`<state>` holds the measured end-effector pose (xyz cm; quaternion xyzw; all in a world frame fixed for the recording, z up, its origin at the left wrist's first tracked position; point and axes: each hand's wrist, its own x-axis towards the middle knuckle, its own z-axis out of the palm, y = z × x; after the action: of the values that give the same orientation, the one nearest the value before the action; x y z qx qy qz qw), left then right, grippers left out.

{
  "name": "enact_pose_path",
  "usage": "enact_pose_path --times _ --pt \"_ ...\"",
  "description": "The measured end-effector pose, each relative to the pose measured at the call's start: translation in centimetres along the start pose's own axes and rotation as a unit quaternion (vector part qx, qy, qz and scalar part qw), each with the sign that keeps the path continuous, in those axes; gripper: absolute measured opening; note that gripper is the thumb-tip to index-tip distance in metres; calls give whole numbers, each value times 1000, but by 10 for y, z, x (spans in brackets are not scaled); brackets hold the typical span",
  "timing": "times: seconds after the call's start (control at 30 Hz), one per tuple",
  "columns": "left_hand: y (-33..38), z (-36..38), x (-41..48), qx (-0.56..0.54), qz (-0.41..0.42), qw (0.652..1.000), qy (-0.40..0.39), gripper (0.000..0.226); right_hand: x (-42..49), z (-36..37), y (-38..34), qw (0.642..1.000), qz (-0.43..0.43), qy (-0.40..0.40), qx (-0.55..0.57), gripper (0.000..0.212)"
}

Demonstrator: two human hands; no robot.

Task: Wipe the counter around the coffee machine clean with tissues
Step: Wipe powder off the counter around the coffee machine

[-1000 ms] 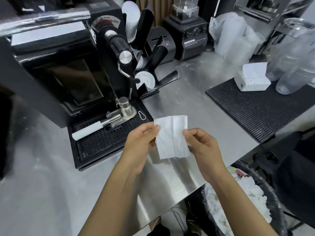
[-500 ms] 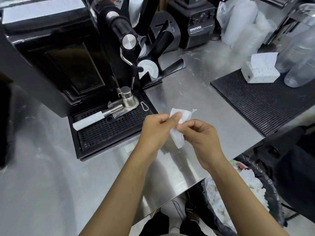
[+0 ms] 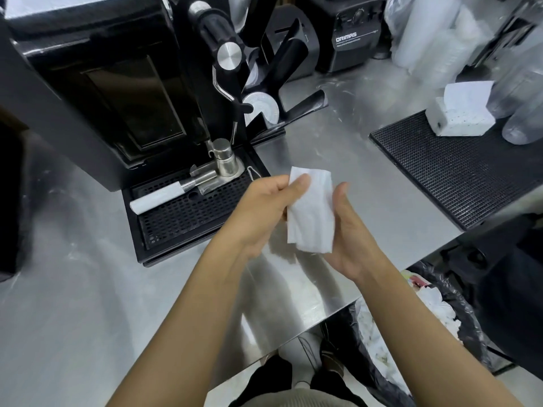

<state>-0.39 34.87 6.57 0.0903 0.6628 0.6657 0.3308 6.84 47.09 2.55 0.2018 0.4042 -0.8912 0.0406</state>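
Centre frame, one folded tissue is held above the steel counter by two hands — left hand pinching its top edge, right hand cupping it — beside one coffee machine, upper left.

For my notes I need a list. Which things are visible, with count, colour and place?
counter: one, steel, under everything
coffee machine: one, black, rear left
portafilter: one, silver, white handle, on its drip tray
tissue: one, white, folded, held above counter
mat: one, black, right
tissue pack: one, white, on mat
blender base: one, black, rear
bin: one, black, lower right
left hand: one, pinches tissue
right hand: one, holds tissue
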Motion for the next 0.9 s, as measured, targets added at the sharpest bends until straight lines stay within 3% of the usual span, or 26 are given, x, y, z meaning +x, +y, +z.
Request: enact_pose_path --times 0.1,0.23,0.33,0.4,0.5,0.6,0.77,0.9 --pt "-2 -5 -1 -3 4 999 43 26 0 0 1 997 37 -30 54 65" --pt "-4 -23 0 35 25 988 146 33 0 -17 1 998 38 -34 30 88" --pt "-4 -33 -3 45 26 982 180 30 -4 -26 0 999 41 -18 -9 84" --pt "-5 -37 -5 57 31 981 184 26 -6 -26 -1 999 36 -7 -14 72" --pt "-9 -42 -7 62 41 982 176 24 -7 -25 -1 1000 25 6 -7 36" --pt "-14 -50 -7 102 64 971 204 19 -7 -25 0 998 13 24 -52 36" --pt "-26 -57 -2 329 118 896 273 22 -7 -17 4 983 -32 111 -145 31" --pt "-30 -18 -15 385 216 857 267 14 -7 -7 10 983 -48 127 -124 30"
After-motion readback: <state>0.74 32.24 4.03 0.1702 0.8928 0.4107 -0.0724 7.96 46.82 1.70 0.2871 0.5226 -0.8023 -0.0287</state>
